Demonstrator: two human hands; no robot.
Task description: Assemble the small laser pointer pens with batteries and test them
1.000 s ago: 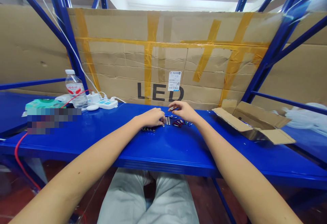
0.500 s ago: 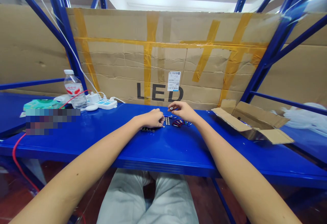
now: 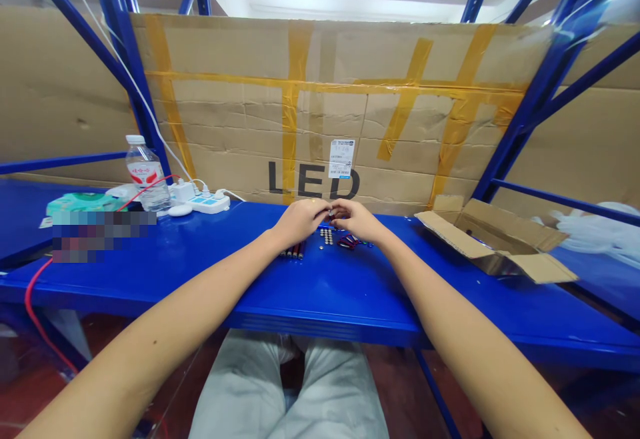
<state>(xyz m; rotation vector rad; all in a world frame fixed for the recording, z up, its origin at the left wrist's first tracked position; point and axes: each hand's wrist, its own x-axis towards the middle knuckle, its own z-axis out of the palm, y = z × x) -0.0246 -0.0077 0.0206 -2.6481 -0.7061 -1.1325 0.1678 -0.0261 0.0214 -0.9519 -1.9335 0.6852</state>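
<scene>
My left hand (image 3: pixel 301 221) and my right hand (image 3: pixel 357 219) meet just above the blue table, fingertips almost touching. A small silver button cell (image 3: pixel 331 213) shows at the fingertips of my right hand, which is closed in a pinch. My left thumb and fingers are also pinched; what they hold, if anything, is hidden. Below the hands, more silver button cells (image 3: pixel 328 237) lie in rows, with a single one (image 3: pixel 321 247) apart in front. Several dark red tubes (image 3: pixel 295 251) lie side by side, partly under my left hand. Small red metallic parts (image 3: pixel 347 241) are heaped below my right hand.
An open cardboard box (image 3: pixel 493 235) stands on the table (image 3: pixel 320 299) at the right. At the left are a water bottle (image 3: pixel 147 175), a white power strip (image 3: pixel 210 204) and a green packet (image 3: pixel 85 204). A large cardboard panel (image 3: pixel 240 125) closes off the back.
My left hand has risen from the table beside the button cells and moved up to my right hand. My right hand has shifted slightly, fingers drawn closer to the left. More of the red tubes shows.
</scene>
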